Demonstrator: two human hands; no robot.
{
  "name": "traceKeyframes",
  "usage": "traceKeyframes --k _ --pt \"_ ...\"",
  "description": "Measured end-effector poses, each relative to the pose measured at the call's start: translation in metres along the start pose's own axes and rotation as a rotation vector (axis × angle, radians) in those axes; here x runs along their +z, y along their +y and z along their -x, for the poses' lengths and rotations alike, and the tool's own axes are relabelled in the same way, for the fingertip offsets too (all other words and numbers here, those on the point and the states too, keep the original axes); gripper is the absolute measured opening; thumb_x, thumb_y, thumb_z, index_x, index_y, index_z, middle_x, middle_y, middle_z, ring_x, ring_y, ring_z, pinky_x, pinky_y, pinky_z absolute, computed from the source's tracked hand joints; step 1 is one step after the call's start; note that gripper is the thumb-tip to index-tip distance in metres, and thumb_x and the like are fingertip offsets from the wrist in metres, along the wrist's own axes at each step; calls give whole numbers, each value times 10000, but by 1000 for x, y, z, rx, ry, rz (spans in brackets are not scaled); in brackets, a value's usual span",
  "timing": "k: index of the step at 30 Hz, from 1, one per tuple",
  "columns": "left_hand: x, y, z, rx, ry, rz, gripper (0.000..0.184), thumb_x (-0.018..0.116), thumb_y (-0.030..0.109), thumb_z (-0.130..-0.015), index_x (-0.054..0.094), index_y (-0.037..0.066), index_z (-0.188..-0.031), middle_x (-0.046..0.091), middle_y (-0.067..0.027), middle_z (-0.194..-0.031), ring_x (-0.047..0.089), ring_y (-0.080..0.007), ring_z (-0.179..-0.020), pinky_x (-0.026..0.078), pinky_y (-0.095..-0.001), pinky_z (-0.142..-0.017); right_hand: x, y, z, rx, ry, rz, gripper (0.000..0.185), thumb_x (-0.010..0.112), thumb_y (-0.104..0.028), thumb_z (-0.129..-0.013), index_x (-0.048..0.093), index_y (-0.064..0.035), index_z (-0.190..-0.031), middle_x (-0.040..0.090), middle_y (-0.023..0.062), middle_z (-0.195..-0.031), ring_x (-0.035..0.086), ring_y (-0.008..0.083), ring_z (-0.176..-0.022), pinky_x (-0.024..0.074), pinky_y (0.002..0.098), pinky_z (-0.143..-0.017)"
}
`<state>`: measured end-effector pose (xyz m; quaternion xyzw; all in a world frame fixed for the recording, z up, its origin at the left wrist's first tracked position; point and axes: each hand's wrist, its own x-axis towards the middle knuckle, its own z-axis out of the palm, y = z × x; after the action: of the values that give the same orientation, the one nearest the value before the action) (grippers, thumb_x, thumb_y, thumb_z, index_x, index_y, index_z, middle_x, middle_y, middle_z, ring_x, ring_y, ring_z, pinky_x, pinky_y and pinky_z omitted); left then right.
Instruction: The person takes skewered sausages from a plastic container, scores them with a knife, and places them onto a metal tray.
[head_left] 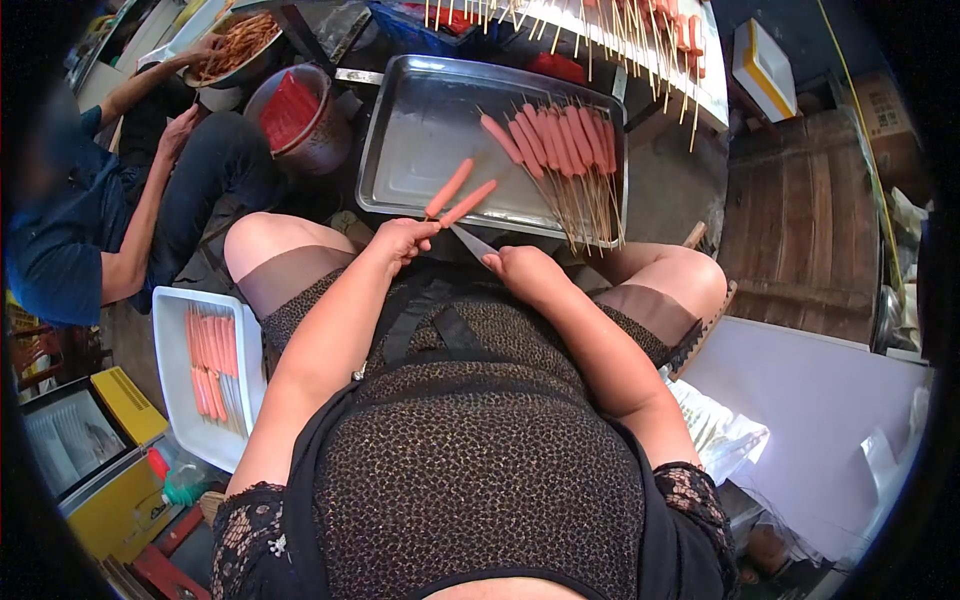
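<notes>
My left hand (405, 242) is closed at the near edge of the metal tray, with two pink sausages (468, 202) sticking out beyond its fingers. Whether sticks run through these two is hidden by the hand. In my right hand (524, 272) is a knife (472, 241), its handle covered by the fingers. The blade points left, its tip close to the lower end of the nearer sausage; I cannot tell if they touch. Past both hands, the metal tray (430, 120) bears a pile of skewered sausages (565, 140) on its right side, sticks toward me.
A white tray (172, 372) with skewered sausages stands at my left. Upper left, a co-worker (150, 200) sits by a bucket (300, 150) and a bowl of reddish food (240, 48). More skewers overhang a white surface (600, 30) at the top. Wooden boards (800, 220) lie right.
</notes>
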<state>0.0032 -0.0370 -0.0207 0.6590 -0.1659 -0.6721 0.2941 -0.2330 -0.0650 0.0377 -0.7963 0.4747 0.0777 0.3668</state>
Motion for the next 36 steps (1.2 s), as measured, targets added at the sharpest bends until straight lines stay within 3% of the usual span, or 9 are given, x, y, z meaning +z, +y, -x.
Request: traceKeyframes --k 3,8,22,25,30,32,36 --pt "0 1 3 13 7 -46 206 692 280 -773 573 116 -740 514 42 -564 311 -33 -367 180 -212 -350 -4 -2 5 9 -71 23 446 415 -402 -917 616 -6 -881 627 214 -845 595 381 -849 454 472 -739" --pt "-3 1 4 -27 -38 -14 217 693 289 -775 567 120 -725 510 47 -559 306 -36 -361 174 -213 -348 -3 9 -6 3 62 19 441 406 -391 -921 623 -10 -871 631 209 -858 598 378 -846 456 466 -745" --pt "-2 4 17 -96 -65 -80 219 680 295 -793 574 105 -770 490 48 -563 292 -37 -371 172 -217 -357 -3 21 -7 -37 69 49 458 403 -380 -921 630 14 -866 622 232 -854 591 396 -842 445 474 -746" --pt "0 4 16 -98 -79 -86 216 677 290 -797 573 102 -772 481 50 -555 286 -37 -369 170 -219 -356 -2 32 -14 21 200 -125 456 408 -393 -921 627 2 -851 619 228 -814 584 396 -821 441 459 -743" --pt "-4 2 13 -100 -84 -126 216 674 291 -799 569 106 -765 463 57 -538 279 -37 -363 165 -219 -352 1 34 -12 30 145 -31 466 416 -393 -920 630 8 -821 614 242 -821 581 410 -810 438 461 -736" --pt "-1 1 15 -108 -75 -111 218 673 295 -800 565 110 -757 459 59 -534 277 -36 -360 160 -218 -350 -8 41 -15 34 210 -125 450 448 -396 -898 629 14 -929 615 248 -897 590 402 -858 452 466 -764" --pt "-5 -1 13 -111 -76 -155 216 661 298 -810 558 120 -743 457 67 -535 270 -36 -356 158 -215 -349 2 39 -15 68 146 -35 474 442 -408 -900 634 25 -893 607 261 -898 586 406 -860 448 467 -770"
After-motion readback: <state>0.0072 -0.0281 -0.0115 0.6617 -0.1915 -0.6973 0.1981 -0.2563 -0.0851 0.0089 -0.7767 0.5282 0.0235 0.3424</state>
